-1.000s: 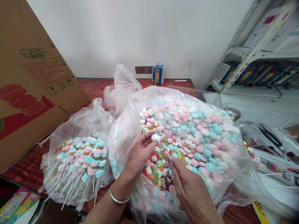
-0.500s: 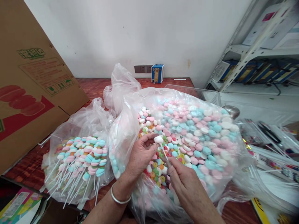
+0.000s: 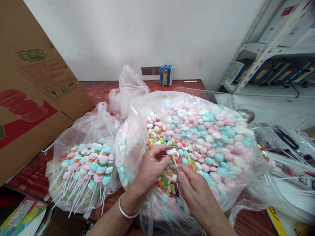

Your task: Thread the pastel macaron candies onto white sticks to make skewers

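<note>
My left hand (image 3: pixel 154 164) pinches a white marshmallow (image 3: pixel 171 151) between thumb and fingers. A thin white stick (image 3: pixel 175 161) runs from the underside of that marshmallow down to my right hand (image 3: pixel 193 186), whose thumb and forefinger are closed on it. Both hands hover over a large clear plastic bag (image 3: pixel 162 96) lying open. Inside it are many pink, blue and white marshmallows (image 3: pixel 209 153) and, near my fingers, small coloured gummy rings (image 3: pixel 164 181). To the left, finished-looking marshmallow skewers (image 3: pixel 92 160) with white sticks lie on a smaller plastic bag (image 3: pixel 59 147).
A tall cardboard box (image 3: pixel 44 85) stands at the left. By the wall sits a small blue device (image 3: pixel 166 75). A metal scoop (image 3: pixel 246 114) and a clear plastic tray (image 3: pixel 209 95) lie behind the bag. White shelving (image 3: pixel 263 49) and packaged items fill the right side.
The white marshmallow in my left hand now shows its layered edge, tilted flatter on the stick. Both hands have shifted very slightly right in the picture, and the view has moved a little.
</note>
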Tool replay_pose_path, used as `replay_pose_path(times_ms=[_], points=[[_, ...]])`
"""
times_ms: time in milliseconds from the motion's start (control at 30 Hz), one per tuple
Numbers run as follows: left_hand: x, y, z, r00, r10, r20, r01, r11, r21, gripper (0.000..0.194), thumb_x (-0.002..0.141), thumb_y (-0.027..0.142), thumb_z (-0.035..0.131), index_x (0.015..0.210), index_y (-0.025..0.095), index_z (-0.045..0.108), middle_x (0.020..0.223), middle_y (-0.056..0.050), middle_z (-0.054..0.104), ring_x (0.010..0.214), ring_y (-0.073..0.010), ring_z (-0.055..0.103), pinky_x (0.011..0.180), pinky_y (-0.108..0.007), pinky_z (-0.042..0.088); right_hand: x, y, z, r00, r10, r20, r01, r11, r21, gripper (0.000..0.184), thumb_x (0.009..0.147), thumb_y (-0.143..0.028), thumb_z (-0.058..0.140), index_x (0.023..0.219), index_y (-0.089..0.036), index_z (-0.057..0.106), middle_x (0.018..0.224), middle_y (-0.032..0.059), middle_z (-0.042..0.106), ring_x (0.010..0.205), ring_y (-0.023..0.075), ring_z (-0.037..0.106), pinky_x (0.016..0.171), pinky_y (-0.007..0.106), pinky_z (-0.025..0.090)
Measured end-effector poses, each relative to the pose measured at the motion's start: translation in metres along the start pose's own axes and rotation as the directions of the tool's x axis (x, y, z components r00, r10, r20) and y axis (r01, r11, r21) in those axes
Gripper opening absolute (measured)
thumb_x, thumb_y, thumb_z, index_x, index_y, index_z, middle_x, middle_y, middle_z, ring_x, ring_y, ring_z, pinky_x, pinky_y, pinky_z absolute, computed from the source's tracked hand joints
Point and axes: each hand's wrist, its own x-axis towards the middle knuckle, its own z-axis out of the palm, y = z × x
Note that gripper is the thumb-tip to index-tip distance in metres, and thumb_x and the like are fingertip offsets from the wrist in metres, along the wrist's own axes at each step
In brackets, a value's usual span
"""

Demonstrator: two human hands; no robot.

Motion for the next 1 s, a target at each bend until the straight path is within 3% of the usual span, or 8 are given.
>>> replay_pose_path(times_ms=[233, 300, 400, 500, 600, 733, 867, 1000], points=[[-0.008, 0.002, -0.002, 0.999, 0.045, 0.02, -0.045, 0.998, 0.041, 0.017, 0.077, 0.019, 0.072, 0.092, 0.021, 0.079, 0.094, -0.005, 0.077, 0.089, -0.0183, 0.071, 0.086, -0.03, 0.058, 0.023, 0.002, 0.006, 0.98, -0.177, -0.095, 0.128, 0.915, -0.382, 0.029, 0.101, -0.028, 0.033, 0.083, -0.022, 0.055, 0.068, 0.0002, 0.063, 0.063, 0.0171, 0.059, 0.057, 0.025, 0.038], [-0.011, 0.003, -0.01, 0.999, 0.051, -0.01, -0.05, 0.996, 0.075, 0.022, 0.08, 0.02, 0.071, 0.1, 0.023, 0.078, 0.105, -0.005, 0.077, 0.096, -0.0189, 0.071, 0.089, -0.03, 0.057, 0.033, 0.0, 0.006, 0.976, -0.206, -0.074, 0.127, 0.809, -0.574, 0.026, 0.102, -0.024, 0.036, 0.09, -0.022, 0.059, 0.071, 0.0004, 0.067, 0.063, 0.0172, 0.062, 0.055, 0.025, 0.034], [-0.012, 0.008, -0.027, 0.992, 0.042, -0.115, -0.034, 0.997, 0.066, 0.039, 0.084, 0.026, 0.07, 0.123, 0.026, 0.07, 0.123, -0.005, 0.073, 0.107, -0.021, 0.07, 0.093, -0.032, 0.057, 0.048, -0.011, 0.004, 0.972, -0.226, -0.065, 0.067, 0.533, -0.843, 0.021, 0.098, -0.015, 0.044, 0.09, -0.023, 0.062, 0.081, 0.0024, 0.07, 0.065, 0.0174, 0.067, 0.05, 0.026, 0.026], [-0.009, 0.015, -0.043, 0.961, 0.082, -0.264, -0.069, 0.996, 0.059, 0.045, 0.086, 0.034, 0.069, 0.129, 0.022, 0.064, 0.128, -0.008, 0.071, 0.113, -0.0232, 0.068, 0.098, -0.034, 0.055, 0.06, -0.029, 0.006, 0.969, -0.246, -0.031, 0.045, 0.298, -0.954, 0.023, 0.089, -0.003, 0.049, 0.085, -0.021, 0.063, 0.084, 0.0057, 0.07, 0.062, 0.0176, 0.068, 0.046, 0.026, 0.023], [-0.003, 0.014, -0.053, 0.925, 0.129, -0.358, -0.112, 0.991, 0.068, 0.044, 0.087, 0.037, 0.067, 0.126, 0.018, 0.065, 0.124, -0.01, 0.072, 0.114, -0.0235, 0.068, 0.1, -0.037, 0.054, 0.07, -0.044, 0.013, 0.967, -0.253, 0.017, 0.071, 0.206, -0.976, 0.025, 0.084, 0.001, 0.049, 0.082, -0.018, 0.065, 0.081, 0.0085, 0.069, 0.061, 0.0185, 0.069, 0.045, 0.024, 0.03], [0.002, 0.005, -0.058, 0.904, 0.253, -0.345, -0.169, 0.952, 0.256, 0.035, 0.091, 0.032, 0.061, 0.123, 0.018, 0.065, 0.117, -0.008, 0.074, 0.114, -0.0223, 0.068, 0.102, -0.038, 0.052, 0.075, -0.057, 0.021, 0.978, -0.203, 0.051, 0.09, 0.188, -0.978, 0.025, 0.083, 0.003, 0.05, 0.081, -0.016, 0.067, 0.074, 0.0101, 0.068, 0.061, 0.023, 0.071, 0.047, 0.025, 0.041], [0.01, 0.005, -0.059, 0.861, 0.482, -0.159, -0.239, 0.662, 0.711, 0.028, 0.094, 0.018, 0.053, 0.115, 0.019, 0.07, 0.117, -0.008, 0.072, 0.112, -0.0229, 0.066, 0.099, -0.038, 0.051, 0.074, -0.066, 0.023, 0.975, -0.209, 0.079, 0.109, 0.138, -0.984, 0.025, 0.08, 0.005, 0.051, 0.077, -0.014, 0.066, 0.072, 0.0107, 0.067, 0.062, 0.0245, 0.072, 0.047, 0.025, 0.044], [0.026, 0.012, -0.055, 0.872, 0.489, -0.002, -0.177, 0.32, 0.931, 0.021, 0.094, 0.016, 0.055, 0.106, 0.018, 0.072, 0.107, -0.01, 0.069, 0.095, -0.0238, 0.066, 0.082, -0.036, 0.052, 0.074, -0.069, 0.024, 0.975, -0.205, 0.085, 0.106, 0.093, -0.99, 0.026, 0.08, 0.006, 0.049, 0.074, -0.014, 0.065, 0.068, 0.0106, 0.066, 0.062, 0.0248, 0.072, 0.046, 0.025, 0.043]])
